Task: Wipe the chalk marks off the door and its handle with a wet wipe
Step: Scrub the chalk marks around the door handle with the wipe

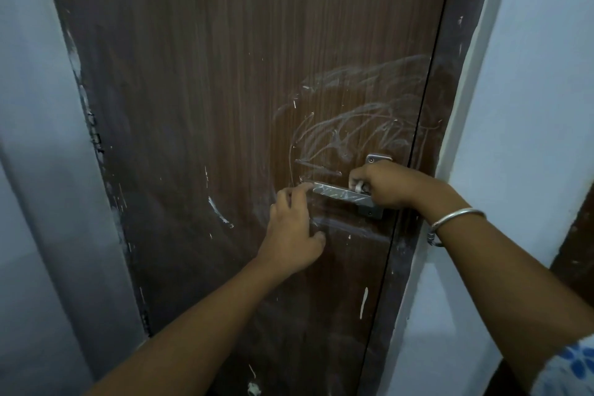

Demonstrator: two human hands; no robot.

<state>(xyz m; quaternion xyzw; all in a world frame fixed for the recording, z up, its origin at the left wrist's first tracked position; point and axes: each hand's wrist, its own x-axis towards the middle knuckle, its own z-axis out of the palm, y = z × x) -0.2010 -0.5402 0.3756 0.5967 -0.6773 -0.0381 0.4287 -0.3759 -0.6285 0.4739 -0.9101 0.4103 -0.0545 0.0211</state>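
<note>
Your right hand (382,185) curls its fingers round the soft, limp wet wipe (357,185), best kept bunched, at the pivot end of the stiff, slick handle (337,193) near the door (225,106)'s right edge, under the chalk marks (353,132); your left hand (291,228)'s loosely straight fingers touch its free tip.

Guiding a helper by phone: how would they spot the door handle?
On the brown door, look near its right edge, below the chalk scribbles. The handle is a flat lever pointing left, between the left hand and the right hand pinching a white thing. Shiny chalk-streaked metal sets it apart from the wood.
</note>
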